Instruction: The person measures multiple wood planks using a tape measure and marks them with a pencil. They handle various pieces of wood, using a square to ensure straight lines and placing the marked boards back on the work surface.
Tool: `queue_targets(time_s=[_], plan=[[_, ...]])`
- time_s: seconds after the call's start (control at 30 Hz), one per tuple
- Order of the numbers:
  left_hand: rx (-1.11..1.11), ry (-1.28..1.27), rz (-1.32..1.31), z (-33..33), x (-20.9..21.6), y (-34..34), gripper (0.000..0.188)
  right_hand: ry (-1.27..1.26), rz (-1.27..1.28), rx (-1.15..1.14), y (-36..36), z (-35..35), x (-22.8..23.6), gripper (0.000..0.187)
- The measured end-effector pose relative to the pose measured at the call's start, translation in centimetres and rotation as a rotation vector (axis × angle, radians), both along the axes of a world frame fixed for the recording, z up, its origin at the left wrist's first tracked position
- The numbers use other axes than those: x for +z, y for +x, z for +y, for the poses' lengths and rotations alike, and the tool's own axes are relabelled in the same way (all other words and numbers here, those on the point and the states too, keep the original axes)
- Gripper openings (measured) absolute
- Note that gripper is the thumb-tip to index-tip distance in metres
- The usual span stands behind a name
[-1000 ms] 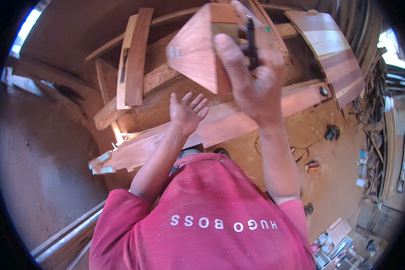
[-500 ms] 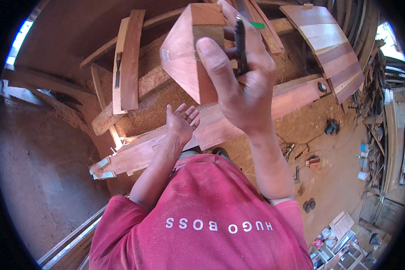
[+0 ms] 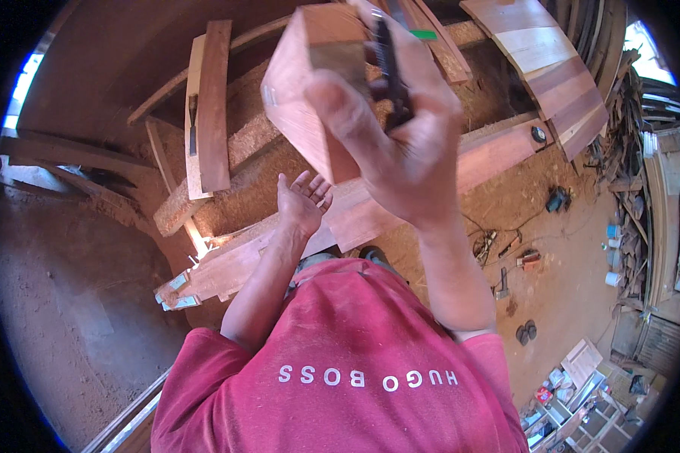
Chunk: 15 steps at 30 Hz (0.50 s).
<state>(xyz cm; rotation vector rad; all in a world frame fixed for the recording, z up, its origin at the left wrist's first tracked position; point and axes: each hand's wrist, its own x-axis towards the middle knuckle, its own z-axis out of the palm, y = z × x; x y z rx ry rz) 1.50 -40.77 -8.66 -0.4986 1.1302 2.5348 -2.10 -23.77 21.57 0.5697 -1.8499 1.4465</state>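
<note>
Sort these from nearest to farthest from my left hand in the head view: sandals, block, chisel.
1. Block: above the left hand, in the right hand.
2. Chisel: upper left, on a plank.
3. Sandals: lower right, on the floor.

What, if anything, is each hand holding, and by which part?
Right hand: the block, by its right end, thumb on the near side; also a pen, its exact grip unclear. Left hand: nothing.

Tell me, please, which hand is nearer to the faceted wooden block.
Right: the right hand holds the wooden block, while the left hand is open, below it in the picture.
</note>
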Motion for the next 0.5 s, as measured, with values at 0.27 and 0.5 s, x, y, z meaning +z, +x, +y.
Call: queue_targets(time_s=[0.27, 0.5], plan=[[0.248, 0.115, -0.375, -1.9, 1.9, -7.1, 0.074, 0.073, -0.489, -0.234, 6.8, 3.5, -0.5, 0.054], [0.013, 0.517, -0.279, 0.7, -1.3, -11.1, 0.078, 0.007, -0.520, -0.436, 10.9, 5.1, -3.5, 0.044]])
